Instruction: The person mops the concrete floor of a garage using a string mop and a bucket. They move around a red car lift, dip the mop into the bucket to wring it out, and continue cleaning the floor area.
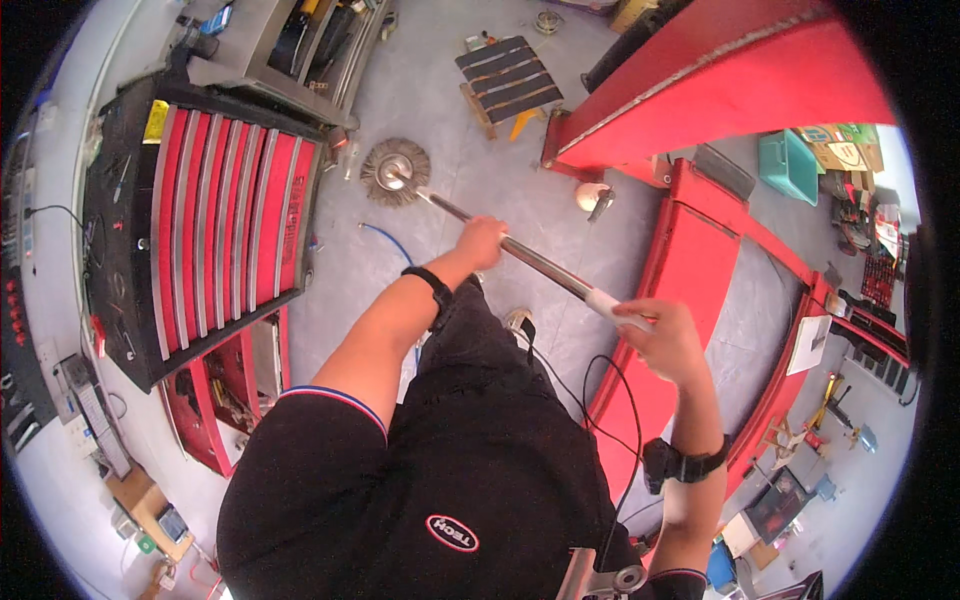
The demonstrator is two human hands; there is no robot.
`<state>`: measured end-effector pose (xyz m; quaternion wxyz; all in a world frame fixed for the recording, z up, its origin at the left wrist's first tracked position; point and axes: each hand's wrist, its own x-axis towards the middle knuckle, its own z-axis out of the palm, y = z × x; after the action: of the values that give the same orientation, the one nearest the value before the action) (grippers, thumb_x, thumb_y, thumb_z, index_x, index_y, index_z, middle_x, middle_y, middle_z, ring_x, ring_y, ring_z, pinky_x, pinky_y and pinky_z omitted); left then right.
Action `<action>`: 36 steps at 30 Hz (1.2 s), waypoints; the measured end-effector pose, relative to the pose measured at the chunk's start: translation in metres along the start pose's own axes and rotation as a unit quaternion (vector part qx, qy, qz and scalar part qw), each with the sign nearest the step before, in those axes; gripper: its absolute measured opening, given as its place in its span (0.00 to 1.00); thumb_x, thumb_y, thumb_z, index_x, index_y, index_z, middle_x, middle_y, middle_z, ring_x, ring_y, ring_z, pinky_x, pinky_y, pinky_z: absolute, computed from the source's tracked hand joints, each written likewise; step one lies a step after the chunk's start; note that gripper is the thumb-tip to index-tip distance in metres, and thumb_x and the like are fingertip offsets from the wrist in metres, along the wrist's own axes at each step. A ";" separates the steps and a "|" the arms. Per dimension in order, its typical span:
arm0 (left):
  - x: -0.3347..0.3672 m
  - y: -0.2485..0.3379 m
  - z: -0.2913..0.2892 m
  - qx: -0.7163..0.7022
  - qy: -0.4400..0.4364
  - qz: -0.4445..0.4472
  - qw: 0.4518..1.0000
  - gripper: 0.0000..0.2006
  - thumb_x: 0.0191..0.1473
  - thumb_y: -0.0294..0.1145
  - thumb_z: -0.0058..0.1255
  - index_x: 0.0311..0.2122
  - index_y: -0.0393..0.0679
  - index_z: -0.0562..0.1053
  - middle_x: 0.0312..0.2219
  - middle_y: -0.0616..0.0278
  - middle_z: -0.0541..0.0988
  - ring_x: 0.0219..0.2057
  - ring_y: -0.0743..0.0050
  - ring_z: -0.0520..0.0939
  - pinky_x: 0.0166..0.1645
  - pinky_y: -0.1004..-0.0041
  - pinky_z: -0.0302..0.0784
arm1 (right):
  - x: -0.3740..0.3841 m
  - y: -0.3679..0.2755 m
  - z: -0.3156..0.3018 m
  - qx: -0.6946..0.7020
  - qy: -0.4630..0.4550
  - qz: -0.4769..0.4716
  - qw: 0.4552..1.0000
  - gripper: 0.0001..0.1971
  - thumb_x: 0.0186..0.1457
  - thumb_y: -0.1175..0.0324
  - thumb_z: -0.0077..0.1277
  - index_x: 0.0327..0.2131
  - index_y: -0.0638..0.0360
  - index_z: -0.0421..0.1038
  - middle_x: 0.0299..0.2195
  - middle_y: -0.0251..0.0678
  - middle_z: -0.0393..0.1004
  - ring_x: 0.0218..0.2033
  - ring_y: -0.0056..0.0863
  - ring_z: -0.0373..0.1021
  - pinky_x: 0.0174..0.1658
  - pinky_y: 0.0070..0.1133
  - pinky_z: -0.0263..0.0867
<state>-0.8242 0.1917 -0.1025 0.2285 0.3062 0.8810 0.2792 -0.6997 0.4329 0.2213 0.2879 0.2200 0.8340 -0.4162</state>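
Note:
A mop with a round, grey string head point(396, 172) rests on the floor ahead of me, and its metal handle point(545, 264) slants back toward my right side. My left hand point(482, 243) is wrapped around the middle of the handle. Close to the handle's pale upper end, my right hand point(662, 340) grips it with bent fingers. Just left of the mop head stands a red and black tool cabinet point(228, 220) with several drawers. A blue hose point(388, 236) lies on the floor below the mop head.
A red vehicle lift post point(720, 90) and its red ramp point(690, 290) stand at my right. Ahead is a low seat with black straps point(509, 78). A white round object point(593, 197) sits by the post's foot, with a teal bin point(789, 166) farther right. A black cable point(632, 400) hangs near my right arm.

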 end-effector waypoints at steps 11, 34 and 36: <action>-0.018 -0.071 -0.040 -0.024 0.081 -0.022 0.996 0.06 0.38 0.23 0.52 0.27 0.44 0.74 0.26 0.52 0.75 0.37 0.46 0.74 0.45 0.56 0.66 | 0.052 -0.066 0.031 -0.050 -0.054 -0.049 0.996 0.13 0.45 0.73 0.55 0.38 0.60 0.77 0.31 0.50 0.77 0.34 0.40 0.75 0.43 0.26 0.67; -0.065 0.035 -0.013 -0.112 0.003 -0.045 0.993 0.13 0.42 0.25 0.50 0.37 0.49 0.74 0.38 0.56 0.75 0.48 0.50 0.70 0.55 0.44 0.59 | -0.048 -0.055 -0.003 -0.076 -0.036 0.002 0.996 0.12 0.42 0.78 0.53 0.34 0.67 0.76 0.27 0.41 0.77 0.28 0.25 0.73 0.33 0.20 0.66; -0.077 0.014 -0.016 -0.110 0.034 -0.062 0.991 0.12 0.41 0.25 0.50 0.35 0.49 0.74 0.37 0.57 0.75 0.47 0.50 0.70 0.53 0.46 0.60 | -0.037 -0.070 0.009 -0.107 -0.054 -0.018 0.993 0.12 0.43 0.76 0.55 0.35 0.66 0.76 0.29 0.45 0.78 0.30 0.29 0.75 0.36 0.22 0.67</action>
<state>-0.7734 0.1444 -0.0637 0.2473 0.2146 0.8693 0.3702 -0.7122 0.3819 0.2809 0.3466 0.1498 0.8608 -0.3412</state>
